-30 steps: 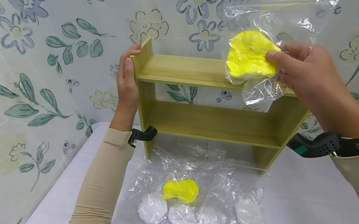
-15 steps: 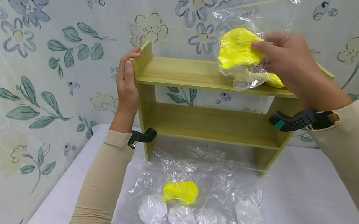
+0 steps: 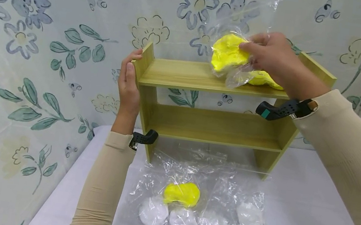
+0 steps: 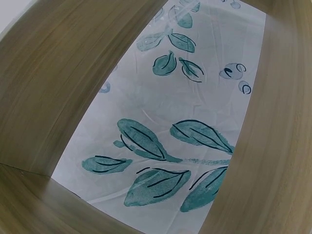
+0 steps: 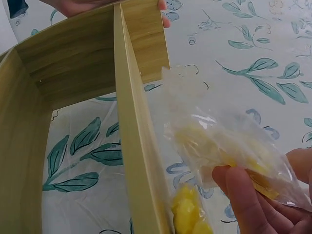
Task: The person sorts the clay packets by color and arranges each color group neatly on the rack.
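Note:
My right hand (image 3: 272,60) pinches a clear plastic bag with a flattened yellow lump of clay-like stuff (image 3: 228,54) in it, just above the top board of a small wooden shelf (image 3: 179,74). Another yellow lump (image 3: 264,79) lies on that board, partly hidden behind the right hand; the right wrist view shows this bagged yellow lump (image 5: 187,212) beside the board's edge. With fingers round its upper edge, my left hand (image 3: 130,85) holds the shelf's left side panel (image 3: 144,60). The left wrist view shows only wooden boards (image 4: 63,78) and the curtain between them.
On the white tabletop (image 3: 313,210), before the shelf, lie clear bags with several white lumps (image 3: 153,213) and one yellow lump (image 3: 182,193). A flower-patterned curtain (image 3: 77,4) hangs behind. The shelf's right side panel (image 3: 316,68) rises above the top board.
The right hand has moved left and slightly down with the bagged yellow lump, bringing the one on the top board into sight. The left hand stays on the side panel.

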Tool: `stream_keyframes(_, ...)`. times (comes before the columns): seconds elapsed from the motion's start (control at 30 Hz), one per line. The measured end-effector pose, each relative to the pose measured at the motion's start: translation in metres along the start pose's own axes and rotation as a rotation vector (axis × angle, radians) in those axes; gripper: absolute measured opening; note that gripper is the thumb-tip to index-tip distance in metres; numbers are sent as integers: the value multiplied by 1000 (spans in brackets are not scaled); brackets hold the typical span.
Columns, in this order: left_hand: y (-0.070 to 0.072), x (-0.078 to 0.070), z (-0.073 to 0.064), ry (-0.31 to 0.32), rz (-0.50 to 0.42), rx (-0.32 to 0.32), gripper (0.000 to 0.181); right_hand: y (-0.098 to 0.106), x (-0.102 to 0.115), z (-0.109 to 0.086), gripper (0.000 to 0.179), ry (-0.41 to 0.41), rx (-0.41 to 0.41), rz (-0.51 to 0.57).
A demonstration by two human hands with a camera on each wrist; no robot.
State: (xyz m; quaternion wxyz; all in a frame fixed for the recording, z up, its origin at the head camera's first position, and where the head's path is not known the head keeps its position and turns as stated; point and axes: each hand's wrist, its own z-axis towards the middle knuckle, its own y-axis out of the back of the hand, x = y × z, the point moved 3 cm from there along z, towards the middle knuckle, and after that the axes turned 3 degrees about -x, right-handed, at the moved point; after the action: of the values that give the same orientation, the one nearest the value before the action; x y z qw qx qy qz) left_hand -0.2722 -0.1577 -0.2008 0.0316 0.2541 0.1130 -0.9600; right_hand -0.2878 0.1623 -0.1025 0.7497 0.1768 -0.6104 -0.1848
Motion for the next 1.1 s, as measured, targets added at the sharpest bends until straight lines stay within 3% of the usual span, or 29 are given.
stream_keyframes(0.27,6,23,3,-36,-12,4,31,-8,-1,4,60,-14,9,-132)
stream_keyframes(0.43,8,27,3,-45,-14,9,31,-12,1,5,61,-1,-4,-240)
stream_keyframes(0.73,0,3,-1,-11,-2,6,33,-10,-1,2,56,145,-12,-432)
stream_keyframes(0.97,-1,-3,-1,2,6,6,32,-7,-6,2,43,167,-46,-511)
stream_keyframes(1.1,-1,-3,-1,9,1,6,32,-7,-9,4,45,176,-39,-556)
